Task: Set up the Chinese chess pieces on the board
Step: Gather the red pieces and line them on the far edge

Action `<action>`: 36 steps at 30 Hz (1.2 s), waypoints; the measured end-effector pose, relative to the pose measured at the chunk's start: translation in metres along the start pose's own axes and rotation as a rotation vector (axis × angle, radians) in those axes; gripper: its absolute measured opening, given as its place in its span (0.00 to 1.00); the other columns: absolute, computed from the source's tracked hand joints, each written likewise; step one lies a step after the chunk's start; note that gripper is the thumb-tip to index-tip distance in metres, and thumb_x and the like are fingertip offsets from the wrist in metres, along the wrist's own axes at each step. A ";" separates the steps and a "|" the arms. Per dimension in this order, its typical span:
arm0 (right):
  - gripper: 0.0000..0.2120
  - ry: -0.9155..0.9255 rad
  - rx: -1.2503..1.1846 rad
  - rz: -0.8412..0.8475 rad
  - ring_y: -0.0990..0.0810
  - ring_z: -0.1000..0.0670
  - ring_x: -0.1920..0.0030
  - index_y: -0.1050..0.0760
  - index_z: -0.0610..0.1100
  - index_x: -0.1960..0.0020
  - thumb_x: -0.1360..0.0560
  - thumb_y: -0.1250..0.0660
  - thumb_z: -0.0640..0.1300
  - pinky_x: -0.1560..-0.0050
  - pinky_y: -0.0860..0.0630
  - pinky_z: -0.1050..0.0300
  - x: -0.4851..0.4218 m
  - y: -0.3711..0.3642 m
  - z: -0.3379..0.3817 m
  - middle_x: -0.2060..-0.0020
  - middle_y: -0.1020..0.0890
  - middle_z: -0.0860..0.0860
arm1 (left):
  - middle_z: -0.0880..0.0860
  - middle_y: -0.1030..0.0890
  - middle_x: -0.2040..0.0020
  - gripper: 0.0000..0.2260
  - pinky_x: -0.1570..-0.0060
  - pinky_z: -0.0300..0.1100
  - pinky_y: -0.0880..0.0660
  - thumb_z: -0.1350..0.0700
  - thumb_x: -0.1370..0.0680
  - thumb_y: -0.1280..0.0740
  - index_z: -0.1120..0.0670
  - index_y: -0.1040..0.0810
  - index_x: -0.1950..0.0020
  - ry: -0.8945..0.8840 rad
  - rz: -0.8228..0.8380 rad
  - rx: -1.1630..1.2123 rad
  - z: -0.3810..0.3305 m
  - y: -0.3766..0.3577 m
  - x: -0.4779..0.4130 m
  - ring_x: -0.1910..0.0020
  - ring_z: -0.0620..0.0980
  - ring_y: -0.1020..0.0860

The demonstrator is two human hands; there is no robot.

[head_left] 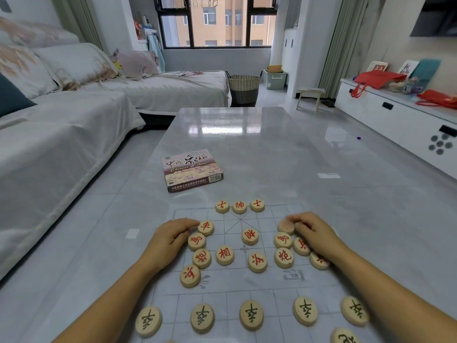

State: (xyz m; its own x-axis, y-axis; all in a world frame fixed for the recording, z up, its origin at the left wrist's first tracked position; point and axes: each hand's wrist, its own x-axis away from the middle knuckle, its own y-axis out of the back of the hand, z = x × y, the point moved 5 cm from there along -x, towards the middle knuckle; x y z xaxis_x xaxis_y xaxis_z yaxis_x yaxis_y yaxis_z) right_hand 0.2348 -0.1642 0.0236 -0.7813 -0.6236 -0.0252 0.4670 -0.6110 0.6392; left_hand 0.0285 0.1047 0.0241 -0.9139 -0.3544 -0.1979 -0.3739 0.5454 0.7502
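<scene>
View from above a glossy grey table (272, 149), with two bare forearms reaching in from the bottom corners of the frame. A thin, see-through Chinese chess board (227, 295) lies flat in the lower centre.

At the board's far edge, three red-lettered pieces sit side by side: a left advisor piece (221, 206), the red general piece (239, 207) and a right advisor piece (257, 205). Below them, more red pieces lie loosely scattered across the middle of the board, among them a red elephant piece (250, 236) near the centre.

The left hand (170, 237), at the board's left side, has curled fingers. Its foremost fingertip touches a red chariot piece (205, 227), and a red horse piece (196, 241) lies just below its knuckles. Whether it grips either piece cannot be told.

The right hand (314, 231), at the board's right side, curls its fingers over a blurred red piece (286, 226) whose character cannot be read. It partly covers two more red pieces beneath it.

Along the bottom of the frame, five black soldier pieces (251, 315) stand evenly spaced in a row on the board. One more black piece (344, 339) is cut off at the lower right.

Above the board, left of centre, a Chinese chess box (193, 170) rests on the table. A white-covered sofa (61, 115) fills the left side, a woven basket (243, 89) stands beyond the table, and a window (217, 21) is at top centre.
</scene>
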 end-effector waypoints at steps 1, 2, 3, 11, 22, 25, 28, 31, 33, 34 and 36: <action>0.14 0.013 -0.022 0.010 0.25 0.52 0.45 0.22 0.50 0.45 0.22 0.42 0.37 0.44 0.30 0.58 0.002 -0.002 0.002 0.48 0.23 0.52 | 0.48 0.23 0.38 0.15 0.33 0.49 0.35 0.63 0.21 0.42 0.51 0.23 0.38 -0.016 0.010 -0.002 -0.001 -0.001 0.000 0.36 0.49 0.28; 0.15 0.004 -0.074 0.025 0.25 0.52 0.45 0.22 0.51 0.46 0.23 0.42 0.36 0.44 0.30 0.59 0.003 -0.002 0.003 0.47 0.22 0.52 | 0.49 0.24 0.37 0.15 0.32 0.51 0.35 0.63 0.21 0.42 0.51 0.23 0.39 -0.027 0.017 -0.003 -0.001 -0.001 0.000 0.36 0.49 0.28; 0.15 -0.019 -0.134 0.047 0.24 0.53 0.45 0.22 0.51 0.47 0.23 0.42 0.35 0.45 0.29 0.60 0.004 -0.001 0.003 0.47 0.21 0.52 | 0.50 0.24 0.37 0.15 0.32 0.52 0.36 0.63 0.21 0.42 0.51 0.23 0.39 -0.030 0.019 -0.001 -0.001 -0.001 0.000 0.35 0.49 0.29; 0.16 -0.076 -0.327 0.061 0.20 0.51 0.53 0.21 0.45 0.53 0.23 0.45 0.33 0.53 0.26 0.65 0.009 0.000 0.004 0.58 0.17 0.47 | 0.50 0.27 0.33 0.16 0.30 0.49 0.40 0.54 0.22 0.46 0.45 0.25 0.39 0.001 0.090 -0.017 -0.007 0.000 0.004 0.32 0.47 0.33; 0.16 -0.054 -0.365 0.004 0.20 0.49 0.58 0.20 0.43 0.59 0.24 0.45 0.33 0.56 0.24 0.67 0.008 0.000 0.002 0.63 0.17 0.45 | 0.49 0.27 0.35 0.16 0.35 0.44 0.36 0.62 0.20 0.43 0.50 0.26 0.37 0.060 0.022 0.055 -0.001 0.000 0.003 0.36 0.47 0.30; 0.16 -0.074 -0.412 -0.042 0.20 0.46 0.58 0.20 0.42 0.60 0.24 0.45 0.33 0.52 0.24 0.56 0.008 0.002 -0.001 0.65 0.18 0.45 | 0.49 0.24 0.40 0.13 0.44 0.39 0.34 0.62 0.21 0.44 0.49 0.26 0.43 0.186 -0.101 0.215 0.006 0.003 0.006 0.42 0.47 0.27; 0.17 -0.070 -0.434 -0.079 0.21 0.47 0.60 0.20 0.42 0.62 0.24 0.45 0.33 0.55 0.26 0.56 0.009 0.005 -0.002 0.67 0.18 0.46 | 0.50 0.23 0.40 0.11 0.44 0.40 0.33 0.64 0.22 0.43 0.51 0.24 0.51 0.197 -0.123 0.224 0.007 0.004 0.006 0.42 0.48 0.27; 0.16 -0.069 -0.426 -0.089 0.21 0.48 0.61 0.20 0.42 0.63 0.25 0.44 0.33 0.57 0.26 0.58 0.010 0.006 -0.002 0.68 0.19 0.46 | 0.50 0.23 0.41 0.11 0.44 0.41 0.32 0.65 0.23 0.43 0.52 0.23 0.52 0.207 -0.140 0.219 0.007 0.004 0.006 0.43 0.48 0.26; 0.16 -0.075 -0.419 -0.087 0.21 0.49 0.62 0.20 0.42 0.63 0.25 0.44 0.33 0.58 0.26 0.59 0.010 0.006 -0.002 0.68 0.19 0.46 | 0.50 0.22 0.41 0.11 0.43 0.41 0.32 0.64 0.23 0.42 0.52 0.23 0.51 0.209 -0.153 0.214 0.008 0.005 0.007 0.43 0.49 0.26; 0.16 -0.075 -0.416 -0.084 0.21 0.49 0.63 0.20 0.42 0.63 0.25 0.44 0.33 0.59 0.26 0.60 0.011 0.006 -0.002 0.68 0.19 0.46 | 0.50 0.22 0.41 0.11 0.42 0.41 0.31 0.64 0.22 0.42 0.52 0.23 0.50 0.212 -0.160 0.209 0.009 0.005 0.007 0.43 0.49 0.26; 0.15 -0.073 -0.408 -0.077 0.21 0.54 0.66 0.21 0.42 0.63 0.25 0.43 0.33 0.64 0.26 0.66 0.011 0.005 -0.001 0.68 0.20 0.45 | 0.50 0.22 0.41 0.12 0.43 0.40 0.32 0.64 0.22 0.43 0.53 0.23 0.47 0.230 -0.179 0.194 0.010 0.005 0.007 0.44 0.48 0.26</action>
State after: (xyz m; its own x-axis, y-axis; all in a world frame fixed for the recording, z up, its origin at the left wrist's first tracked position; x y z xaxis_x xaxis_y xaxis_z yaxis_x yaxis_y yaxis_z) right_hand 0.2291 -0.1748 0.0262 -0.8408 -0.5413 0.0028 0.5202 -0.8066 0.2807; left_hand 0.0182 0.1127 0.0198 -0.7797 -0.6075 -0.1518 -0.5686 0.5853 0.5780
